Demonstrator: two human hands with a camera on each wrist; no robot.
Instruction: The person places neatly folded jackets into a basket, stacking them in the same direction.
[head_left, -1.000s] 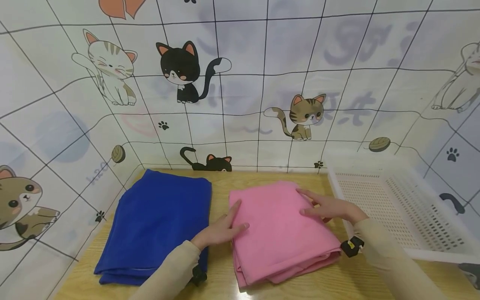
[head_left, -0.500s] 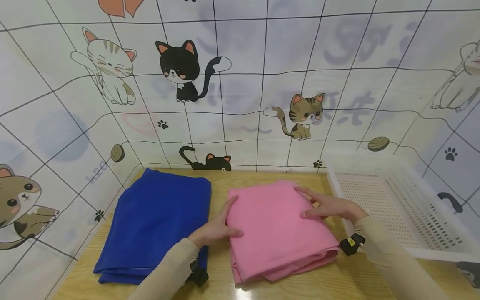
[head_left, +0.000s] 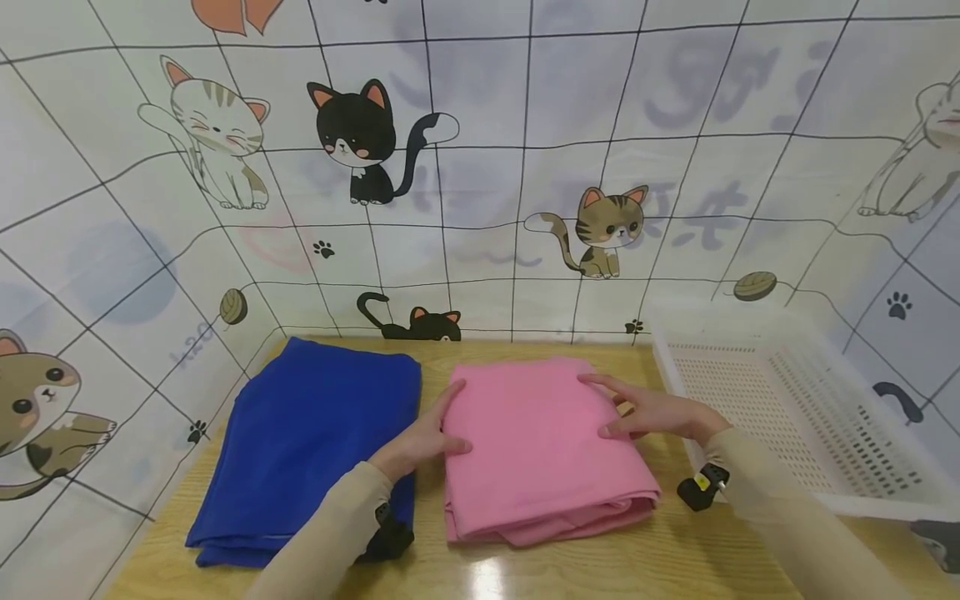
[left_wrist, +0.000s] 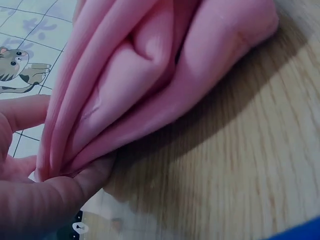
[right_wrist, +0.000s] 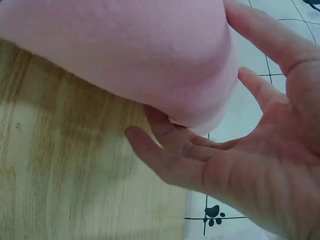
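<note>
A folded pink cloth (head_left: 540, 450) lies in the middle of the wooden table in the head view. My left hand (head_left: 420, 433) grips its left edge; in the left wrist view, the fingers (left_wrist: 95, 175) and thumb pinch the stacked layers at a corner. On the opposite side, my right hand (head_left: 660, 412) holds the right edge, its fingers curled about the rounded fold, as the right wrist view shows. Some fingertips are hidden by the cloth. To the left lies a folded blue cloth (head_left: 322, 442), close beside my left forearm and touched by neither hand.
A white perforated plastic basket (head_left: 795, 417) stands at the right, next to my right forearm. Behind everything rises a wall covering (head_left: 480, 192) printed with cats and grid lines, bounding the wooden table (head_left: 450, 575) at the back and sides.
The pink cloth has shifted left and turned slightly, its front edge now further from me. My left hand has moved left with it. My right hand has moved slightly left; the blue cloth lies unchanged.
</note>
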